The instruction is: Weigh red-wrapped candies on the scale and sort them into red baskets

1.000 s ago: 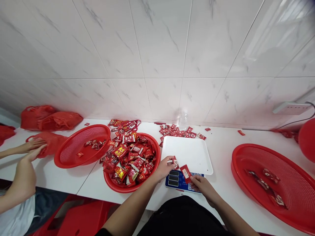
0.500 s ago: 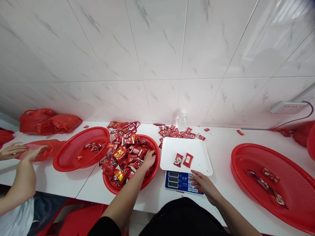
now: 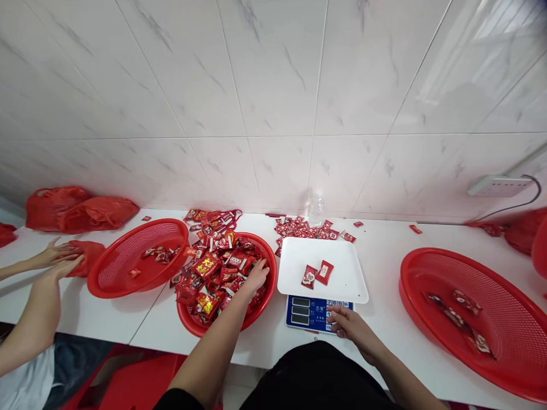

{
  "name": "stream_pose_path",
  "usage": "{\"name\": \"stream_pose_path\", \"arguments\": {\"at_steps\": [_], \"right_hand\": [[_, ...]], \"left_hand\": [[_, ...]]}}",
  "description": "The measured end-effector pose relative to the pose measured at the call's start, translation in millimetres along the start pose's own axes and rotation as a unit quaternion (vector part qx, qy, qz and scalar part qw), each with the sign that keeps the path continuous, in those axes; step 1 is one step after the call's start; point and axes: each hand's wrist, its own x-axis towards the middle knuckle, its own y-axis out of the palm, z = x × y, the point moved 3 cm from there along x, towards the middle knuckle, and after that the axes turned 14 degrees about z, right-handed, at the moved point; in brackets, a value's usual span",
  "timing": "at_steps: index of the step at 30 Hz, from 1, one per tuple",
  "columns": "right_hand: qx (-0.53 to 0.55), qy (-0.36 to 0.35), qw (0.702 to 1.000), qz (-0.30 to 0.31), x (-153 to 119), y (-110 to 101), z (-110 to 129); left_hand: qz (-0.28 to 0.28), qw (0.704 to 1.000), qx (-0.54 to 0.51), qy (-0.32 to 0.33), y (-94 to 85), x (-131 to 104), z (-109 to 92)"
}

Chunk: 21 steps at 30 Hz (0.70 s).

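My left hand (image 3: 257, 275) reaches into a red basket (image 3: 183, 312) heaped with red wrapped snack packets (image 3: 207, 265). Its fingers bend down among the packets near the right rim; what they grip is hidden. Over the keypad of a blue digital scale (image 3: 300, 311) is my right hand (image 3: 349, 326), open, its fingers loosely bent and nothing in them. On the scale's white tray (image 3: 294, 250) lie two small red packets, one with white print (image 3: 309, 277) and one with a pale label (image 3: 325, 273), touching or nearly so.
Small red sachets (image 3: 301, 229) lie scattered behind the tray, beside a clear plastic container (image 3: 317, 210). Another red basket (image 3: 427, 267) with a few packets stands at right. At left, a co-worker's hands (image 3: 57, 256) touch a red bag (image 3: 89, 257) near a third basket (image 3: 115, 285).
The pale-labelled packet has shifted slightly up and left on the tray. My right hand has drawn back a little from the tray's edge. The co-worker's hands have moved along the red bag.
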Motion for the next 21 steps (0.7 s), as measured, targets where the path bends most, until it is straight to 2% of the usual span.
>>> {"name": "stream_pose_path", "arguments": {"at_steps": [5,8,10,12,14,17,19,21], "right_hand": [[-0.003,0.002,1.000,0.002,-0.4,1.1,1.3],[0.002,0.003,1.000,0.011,-1.4,3.1,3.6],[0.007,0.003,1.000,0.021,-2.9,5.8,7.2],[0.012,0.000,0.999,0.039,-5.3,10.6,13.0],[0.023,-0.006,0.997,0.068,-8.3,17.2,20.1],[0.061,-0.017,0.990,0.124,-11.6,26.5,28.7],[0.084,-0.020,0.986,0.144,-11.0,28.3,29.9],[0.095,-0.020,0.988,0.123,-7.5,24.3,26.9]], "left_hand": [[-0.028,0.990,-0.138,-0.024,-10.7,-16.0,2.9],[-0.008,0.970,-0.244,-0.016,-9.8,-35.8,-8.7],[0.027,0.952,-0.304,-0.007,-2.1,-52.4,-21.9],[0.086,0.932,-0.352,-0.005,14.3,-68.5,-35.2],[0.163,0.909,-0.382,-0.023,38.5,-81.3,-44.5],[0.258,0.876,-0.403,-0.054,77.8,-92.0,-48.2],[0.284,0.866,-0.407,-0.060,96.6,-93.8,-46.3],[0.295,0.865,-0.402,-0.058,106.3,-93.3,-44.0]]}}
